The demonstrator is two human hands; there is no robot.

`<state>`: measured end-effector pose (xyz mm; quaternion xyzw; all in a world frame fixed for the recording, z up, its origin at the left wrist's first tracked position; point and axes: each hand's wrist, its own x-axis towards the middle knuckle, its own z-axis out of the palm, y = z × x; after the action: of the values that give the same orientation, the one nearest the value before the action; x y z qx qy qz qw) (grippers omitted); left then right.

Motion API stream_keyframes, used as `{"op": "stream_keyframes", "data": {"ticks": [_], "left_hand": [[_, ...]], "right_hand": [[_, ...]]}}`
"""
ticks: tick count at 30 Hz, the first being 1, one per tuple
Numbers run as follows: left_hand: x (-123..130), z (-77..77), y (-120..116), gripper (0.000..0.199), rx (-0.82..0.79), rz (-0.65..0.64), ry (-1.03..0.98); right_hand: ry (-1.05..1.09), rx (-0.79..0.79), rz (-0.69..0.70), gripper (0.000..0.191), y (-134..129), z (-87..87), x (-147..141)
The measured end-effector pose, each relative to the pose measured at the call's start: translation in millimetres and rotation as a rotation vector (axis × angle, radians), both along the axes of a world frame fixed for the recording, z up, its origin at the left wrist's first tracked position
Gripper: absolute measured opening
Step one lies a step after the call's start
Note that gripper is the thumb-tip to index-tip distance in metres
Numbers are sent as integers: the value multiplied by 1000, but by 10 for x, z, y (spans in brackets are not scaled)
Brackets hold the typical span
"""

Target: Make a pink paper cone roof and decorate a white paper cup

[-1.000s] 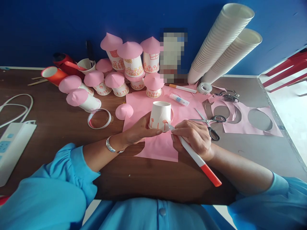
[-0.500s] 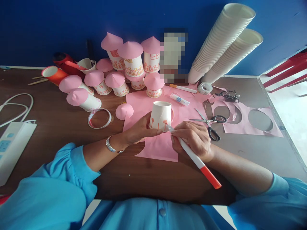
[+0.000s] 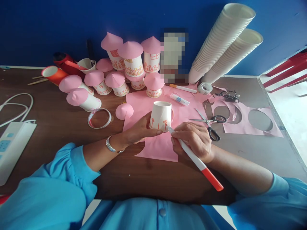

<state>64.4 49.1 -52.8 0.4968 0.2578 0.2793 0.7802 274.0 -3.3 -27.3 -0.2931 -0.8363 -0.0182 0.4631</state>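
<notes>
A white paper cup (image 3: 161,113) is held over pink paper (image 3: 163,148), its wider printed end down and several red-orange flowers and stems drawn near that rim. My left hand (image 3: 139,129) grips it from the left, the thumb along the lower edge; the fingers behind are hidden. In my right hand (image 3: 193,139) is a marker (image 3: 200,163) with a white barrel and red-orange end. Its tip touches the cup by the right-hand flower. Just beyond the cup lies a glue stick (image 3: 179,99). Black-handled scissors (image 3: 212,120) rest to the right of my right hand.
Decorated cups with pink cone roofs (image 3: 130,51) crowd the back left. Two tall cup stacks (image 3: 223,38) lean against the blue wall. A tape roll (image 3: 205,88), another marker (image 3: 183,88) and cut pink paper (image 3: 244,127) lie right. A power strip (image 3: 14,147) sits far left.
The marker has tilted slightly, its red-orange end shifting a little down and to the right, as my right hand moved slightly. My left hand and the cup look unchanged.
</notes>
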Motion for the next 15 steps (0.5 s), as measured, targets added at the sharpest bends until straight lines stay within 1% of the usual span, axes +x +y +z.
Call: {"op": "stream_keyframes", "data": {"ticks": [3,7,12,15], "left_hand": [[5,7,-4,46,3,2,3],[11,21,-7,45,4,3,-20],[17,26,-9,45,10,1,-24],[22,14,-8,47,24,5,-18]], "right_hand": [[-3,0,17,21,-8,7,-1],[-14,0,6,20,-11,13,-4],[-6,-5,26,23,-6,4,-6],[-20,3,7,23,-3,2,-7]]}}
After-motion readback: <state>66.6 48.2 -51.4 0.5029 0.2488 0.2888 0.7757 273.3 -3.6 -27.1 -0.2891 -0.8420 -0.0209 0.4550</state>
